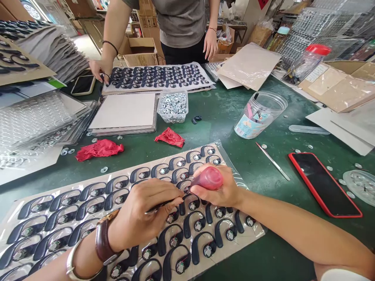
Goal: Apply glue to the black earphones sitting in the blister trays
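Over the board (252,235) of ear-hooks (195,251), the right hand (227,188) grips a red bottle (212,178), probably light, soft, best held mid-body, while the left hand (150,207) pinches a slim tool (158,206).

Right grip (226,188) around rounded translucent red bottle (211,178), left grip (143,208) on thin dark tool (159,205), black curved plastic earpieces (195,249) below, green table (216,109)

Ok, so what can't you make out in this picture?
All in the head view:
Part of the slim dark tool: covered by the left hand.
Part of the red bottle: covered by the right hand.
Near left part of the earpiece sheet: cut off by the picture's edge.
Small print on the jar label: too small.
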Demonstrator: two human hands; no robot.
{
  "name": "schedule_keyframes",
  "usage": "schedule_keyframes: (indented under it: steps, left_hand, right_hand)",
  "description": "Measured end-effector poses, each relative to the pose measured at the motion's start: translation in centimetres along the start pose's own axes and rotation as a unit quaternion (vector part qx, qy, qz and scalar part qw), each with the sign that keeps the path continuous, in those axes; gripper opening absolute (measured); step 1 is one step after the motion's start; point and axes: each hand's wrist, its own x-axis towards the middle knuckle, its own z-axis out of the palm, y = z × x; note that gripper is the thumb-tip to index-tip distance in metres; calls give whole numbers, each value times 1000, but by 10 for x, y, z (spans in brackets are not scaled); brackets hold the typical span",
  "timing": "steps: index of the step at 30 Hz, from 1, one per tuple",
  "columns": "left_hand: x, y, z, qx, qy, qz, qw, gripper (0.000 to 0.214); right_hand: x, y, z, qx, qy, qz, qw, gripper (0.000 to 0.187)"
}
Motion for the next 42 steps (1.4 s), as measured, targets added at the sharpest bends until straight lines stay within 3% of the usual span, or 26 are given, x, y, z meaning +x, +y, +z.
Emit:
schedule_keyframes:
  steps: [5,10,12,15,18,20,22,25,28,32,37,42]
  left_hand:
    - [7,-3,-2,-27,-3,-55,998,15]
    - [4,-6,0,-33,13,-70,997,17]
    - [2,-6,1,-31,10,-68,997,17]
    - [0,-5,2,-17,8,-44,999,13]
    - [-2,-2,4,5,21,3,1000,13]
    - [-2,1,5,19,24,30,999,13]
    - [-2,4,5,36,25,45,998,12]
    - [-9,9,8,87,15,74,993,15]
    - [-25,18,13,166,0,149,975,21]
    - [-44,28,21,216,-18,213,953,26]
    - [-44,33,23,235,-39,223,945,27]
    - [-41,36,23,246,-35,224,942,34]
  right_hand:
    - [-1,2,-1,8,-17,-13,1000,23]
    - [-1,-2,-1,-10,-32,-82,996,40]
    - [3,-8,-6,18,-16,-74,997,40]
    - [16,-19,-21,114,-35,75,990,26]
    - [29,-27,-42,188,-111,235,947,20]
    - [32,-30,-51,213,-142,282,925,21]
    - [28,-32,-54,217,-138,298,919,20]
    - [9,-33,-43,190,-48,285,938,19]
    - [-12,-32,-26,164,33,240,956,18]
    - [-26,-29,-11,125,27,173,977,17]
    - [-28,-26,-7,66,16,85,994,23]
    - [-29,-22,-4,52,9,62,997,23]
